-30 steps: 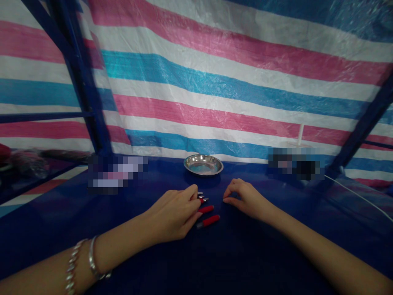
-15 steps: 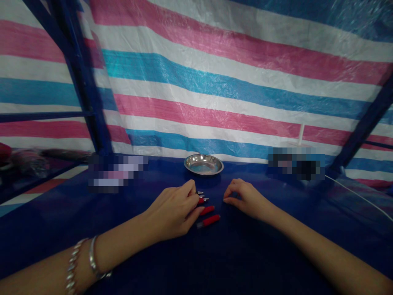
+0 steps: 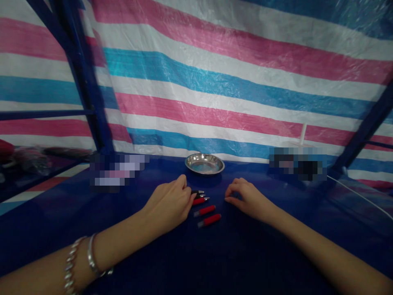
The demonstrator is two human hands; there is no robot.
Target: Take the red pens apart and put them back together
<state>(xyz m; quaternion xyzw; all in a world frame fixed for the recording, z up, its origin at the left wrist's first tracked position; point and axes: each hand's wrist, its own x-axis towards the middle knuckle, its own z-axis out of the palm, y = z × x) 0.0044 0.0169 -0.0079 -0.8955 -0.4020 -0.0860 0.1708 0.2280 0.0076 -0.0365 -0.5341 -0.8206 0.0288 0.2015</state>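
Left hand at the pens – I cannot tell its grip.
Right hand has fingers narrowly apart – metal dish near worktop's far edge.

Dim o/all w/ glare on striped sheet, table near-black at btm, pixelated patches L & R.

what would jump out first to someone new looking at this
The big pink, white and blue striped sheet behind the dark blue table would probably catch the eye first. Next might come the shiny metal dish near the table's far edge. Closer in, red and black pens or pen parts lie between the left hand, with silver jewelry by its wrist, and the right hand.
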